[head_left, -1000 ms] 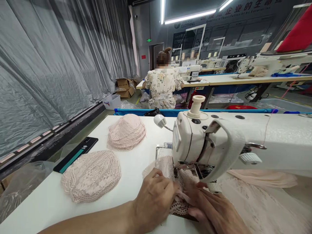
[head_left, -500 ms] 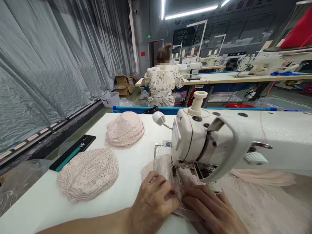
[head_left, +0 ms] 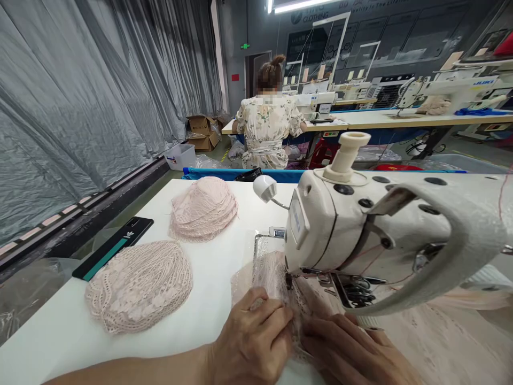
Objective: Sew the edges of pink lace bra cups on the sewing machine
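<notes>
Station insp., head view.

- L hand [head_left: 250, 342]: fingers curled, tips nipping the lace piece [head_left: 267, 272] just in front of the presser foot.
- R hand [head_left: 352, 353]: lies fairly flat on the same lace, fingers extended and touching the L fingertips; thumb not visible.
- Lace piece: on the table [head_left: 216, 256], under the sewing machine [head_left: 360, 230] head, at the needle.
- Handling (judged): v. light, soft, open-mesh; stretches, snags and distorts easily, no stiffness. Best held near the edge w/ flat pads, close either side of the needle, not pulled.
- Nearby: two lace stacks, near [head_left: 138, 286] and far [head_left: 203, 208], well apart from both hands.
- Writing: "JUKI" on a rear machine [head_left: 487, 83]; "CLOTHING" wall sign [head_left: 316, 17]. Other signage illegible.
- Co-worker [head_left: 266, 128] at the next bench, back turned.
</notes>
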A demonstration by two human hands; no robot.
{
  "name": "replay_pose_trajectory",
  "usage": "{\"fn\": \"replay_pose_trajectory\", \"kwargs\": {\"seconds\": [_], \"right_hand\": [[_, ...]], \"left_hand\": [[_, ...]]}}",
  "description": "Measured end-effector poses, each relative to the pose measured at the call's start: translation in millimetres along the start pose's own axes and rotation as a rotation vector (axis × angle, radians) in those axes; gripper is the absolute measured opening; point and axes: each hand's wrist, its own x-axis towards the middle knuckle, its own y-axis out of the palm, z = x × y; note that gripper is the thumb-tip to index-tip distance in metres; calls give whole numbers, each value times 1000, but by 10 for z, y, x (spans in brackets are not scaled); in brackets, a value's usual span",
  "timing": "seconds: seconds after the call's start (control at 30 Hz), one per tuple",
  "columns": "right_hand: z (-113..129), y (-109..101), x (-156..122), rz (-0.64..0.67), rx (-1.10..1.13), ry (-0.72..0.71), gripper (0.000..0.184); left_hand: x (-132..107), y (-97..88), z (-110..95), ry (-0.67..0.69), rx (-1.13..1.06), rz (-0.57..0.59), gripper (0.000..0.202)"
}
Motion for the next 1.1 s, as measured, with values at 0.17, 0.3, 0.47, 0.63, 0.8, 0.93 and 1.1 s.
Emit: {"fn": "replay_pose_trajectory", "kwargs": {"seconds": [0.17, 0.3, 0.47, 0.63, 0.8, 0.93, 1.1], "right_hand": [[8, 66, 5, -75, -20, -23, 45], [13, 48, 35, -102, -40, -42, 43], [26, 42, 56, -112, -60, -66, 44], [18, 44, 42, -113, -104, -65, 41], [-48, 44, 52, 10, -218, -62, 31], [-97, 42, 139, 18, -257, -74, 29], [-129, 14, 189, 7, -287, -68, 29]], "left_hand": [[-27, 6, -22, 12, 9, -17, 23], [-34, 11, -20, 26, -9, -4, 21], [-38, -4, -23, 57, 35, -3, 23], [-26, -15, -57, 78, 109, -10, 15], [-45, 85, -77, 18, 107, -77, 14], [-55, 157, -73, -13, 92, -131, 17], [-7, 106, -21, -9, 114, -114, 18]]}}
